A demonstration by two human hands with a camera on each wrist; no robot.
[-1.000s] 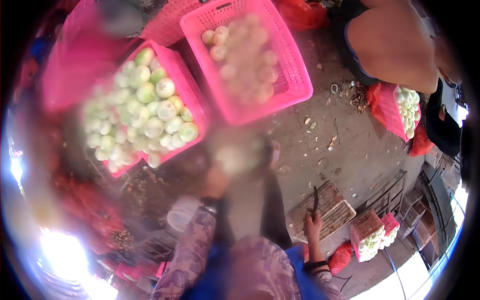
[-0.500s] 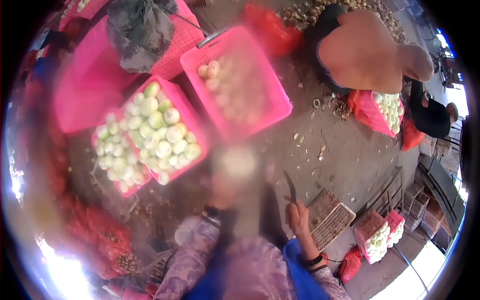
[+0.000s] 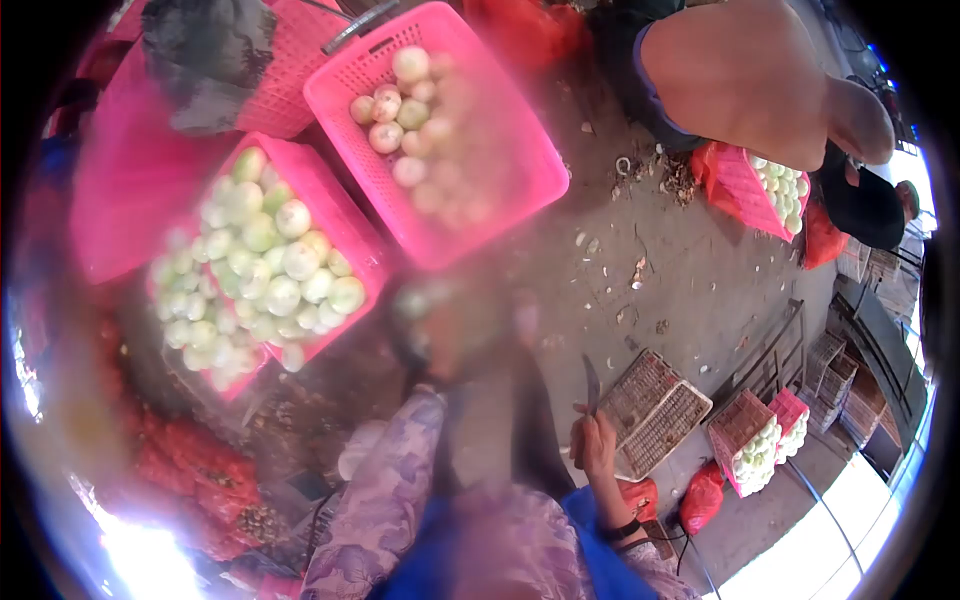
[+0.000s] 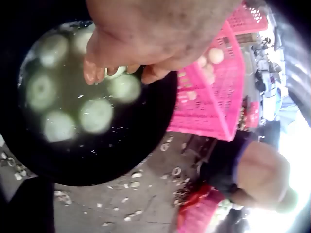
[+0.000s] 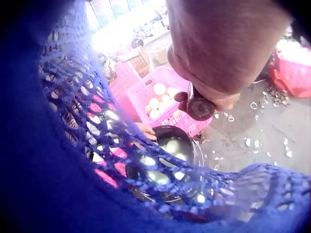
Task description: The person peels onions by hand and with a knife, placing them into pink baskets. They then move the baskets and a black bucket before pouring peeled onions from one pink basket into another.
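My left hand (image 4: 150,39) reaches over a dark round basin (image 4: 155,141) of water, its fingers curled over a pale peeled onion (image 4: 115,73) that shows partly between them. Several other peeled onions (image 4: 96,115) sit in the water. In the head view a blur covers the basin, and the left hand (image 3: 440,345) shows faintly there. Off to the right, my right hand (image 3: 597,440) grips a knife, its curved dark blade (image 3: 590,380) pointing away from me. The rounded butt of the knife handle (image 5: 200,108) shows in the right wrist view.
Pink crates (image 3: 545,195) of onions stand ahead and to the left. A person (image 3: 740,80) bends beside another crate (image 3: 770,190) at the right. A wicker-like basket (image 3: 655,415) lies near my right hand. Onion scraps litter the floor, and red sacks (image 3: 195,470) lie at the left.
The pale onion seen clearly under the blur half a second ago is now faint, and the left hand is a little higher in view. The right hand with the knife rose, then stayed nearly still.
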